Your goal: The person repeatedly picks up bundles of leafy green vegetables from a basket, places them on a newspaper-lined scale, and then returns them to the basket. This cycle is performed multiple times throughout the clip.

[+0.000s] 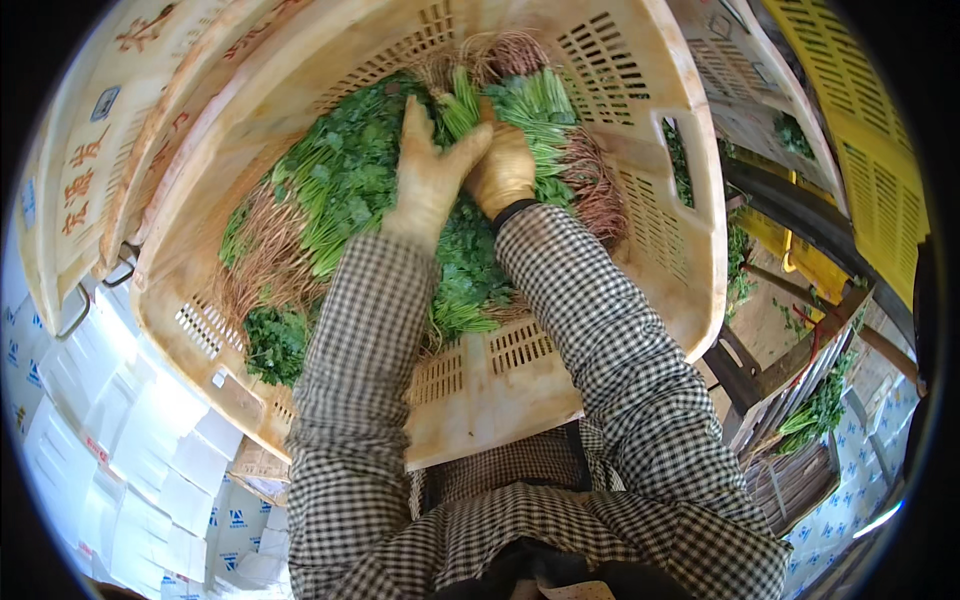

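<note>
Both my hands are in tan gloves, deep inside a large cream plastic crate (645,292) with slotted walls. My left hand (435,165) is blurred, with fingers and thumb spread over the leaves; its thumb reaches across to my right hand. Fingers curled, my right hand (506,161) grips a small bunch of coriander (463,103), whose pale green stems show between the hands. The curled fingers are mostly hidden. Around them lie coriander bunches (341,169) with leafy tops, green stems and reddish-brown roots. More rooty bunches (596,180) rest along the right wall.
Similar cream crates (82,161) bearing writing stand at left. White printed packages (97,450) lie below them. At right are a yellow crate (874,150), a metal frame (806,345) and a loose coriander bunch (814,412) on stacked flat sheets (799,484).
</note>
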The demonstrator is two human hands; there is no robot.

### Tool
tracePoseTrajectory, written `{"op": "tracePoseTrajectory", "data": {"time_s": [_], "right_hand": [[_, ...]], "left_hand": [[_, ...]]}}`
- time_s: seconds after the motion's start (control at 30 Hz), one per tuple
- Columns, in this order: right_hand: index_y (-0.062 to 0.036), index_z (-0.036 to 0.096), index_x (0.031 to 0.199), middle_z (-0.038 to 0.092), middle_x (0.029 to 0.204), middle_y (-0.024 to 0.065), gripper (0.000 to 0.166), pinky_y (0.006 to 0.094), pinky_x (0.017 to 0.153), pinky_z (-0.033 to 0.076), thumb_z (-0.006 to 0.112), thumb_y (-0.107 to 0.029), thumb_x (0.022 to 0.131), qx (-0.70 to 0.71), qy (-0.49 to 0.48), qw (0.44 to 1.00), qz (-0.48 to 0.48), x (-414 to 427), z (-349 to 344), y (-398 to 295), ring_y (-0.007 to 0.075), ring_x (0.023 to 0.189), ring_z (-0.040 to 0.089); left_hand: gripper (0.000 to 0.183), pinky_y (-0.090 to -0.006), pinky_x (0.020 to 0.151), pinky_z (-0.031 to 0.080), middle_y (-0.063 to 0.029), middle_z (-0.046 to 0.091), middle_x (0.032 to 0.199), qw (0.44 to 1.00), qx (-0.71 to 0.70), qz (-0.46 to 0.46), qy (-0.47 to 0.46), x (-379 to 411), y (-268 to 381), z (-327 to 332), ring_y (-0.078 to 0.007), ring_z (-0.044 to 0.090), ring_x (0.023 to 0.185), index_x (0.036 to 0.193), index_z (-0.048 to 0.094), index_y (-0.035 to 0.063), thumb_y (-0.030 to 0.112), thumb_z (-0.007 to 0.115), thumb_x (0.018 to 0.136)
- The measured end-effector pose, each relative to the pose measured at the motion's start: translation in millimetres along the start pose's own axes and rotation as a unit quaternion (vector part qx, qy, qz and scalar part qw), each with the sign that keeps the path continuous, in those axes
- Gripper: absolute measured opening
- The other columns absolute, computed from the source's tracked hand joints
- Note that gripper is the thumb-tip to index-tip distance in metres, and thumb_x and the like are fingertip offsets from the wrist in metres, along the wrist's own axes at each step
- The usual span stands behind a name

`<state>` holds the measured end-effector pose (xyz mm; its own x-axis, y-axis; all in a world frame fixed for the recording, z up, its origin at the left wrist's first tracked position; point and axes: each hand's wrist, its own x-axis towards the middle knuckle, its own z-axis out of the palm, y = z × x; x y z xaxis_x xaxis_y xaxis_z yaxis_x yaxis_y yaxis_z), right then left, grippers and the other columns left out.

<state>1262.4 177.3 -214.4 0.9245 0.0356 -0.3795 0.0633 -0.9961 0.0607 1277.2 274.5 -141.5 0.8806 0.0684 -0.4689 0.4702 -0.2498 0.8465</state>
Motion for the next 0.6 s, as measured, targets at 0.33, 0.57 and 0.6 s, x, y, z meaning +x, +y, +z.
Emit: {"op": "tracePoseTrajectory", "data": {"time_s": [0.33,0.57,0.6], "right_hand": [[0.0022,0.029,0.142,0.061,0.087,0.0089,0.091,0.0329,0.077,0.048,0.076,-0.027,0.069,0.254,0.007,0.965,-0.063,-31,-33,5,0.0244,0.085,0.058],[-0.0071,0.047,0.136,0.061,0.122,0.0141,0.06,0.0386,0.101,0.044,0.07,-0.028,0.084,0.754,0.089,0.637,0.134,-44,-59,72,0.0235,0.114,0.055],[-0.0057,0.041,0.139,0.056,0.127,0.0153,0.067,0.0396,0.101,0.044,0.071,-0.025,0.083,0.727,0.085,0.673,0.103,-46,-80,80,0.0255,0.118,0.053]], "left_hand": [[0.042,-0.0295,0.085,0.048,-0.0073,0.067,0.098,0.968,-0.229,-0.097,-0.018,77,-31,22,-0.0183,0.061,0.087,0.11,0.06,0.0,0.009,0.079,0.074],[0.021,-0.0373,0.101,0.043,-0.0056,0.066,0.11,0.949,-0.309,-0.01,-0.062,17,-18,-32,-0.0183,0.06,0.105,0.107,0.066,0.0063,0.016,0.062,0.089],[0.021,-0.0373,0.099,0.046,-0.006,0.066,0.11,0.941,-0.327,0.042,-0.076,-1,-9,-38,-0.0185,0.06,0.106,0.109,0.065,0.0062,0.016,0.061,0.09]]}}
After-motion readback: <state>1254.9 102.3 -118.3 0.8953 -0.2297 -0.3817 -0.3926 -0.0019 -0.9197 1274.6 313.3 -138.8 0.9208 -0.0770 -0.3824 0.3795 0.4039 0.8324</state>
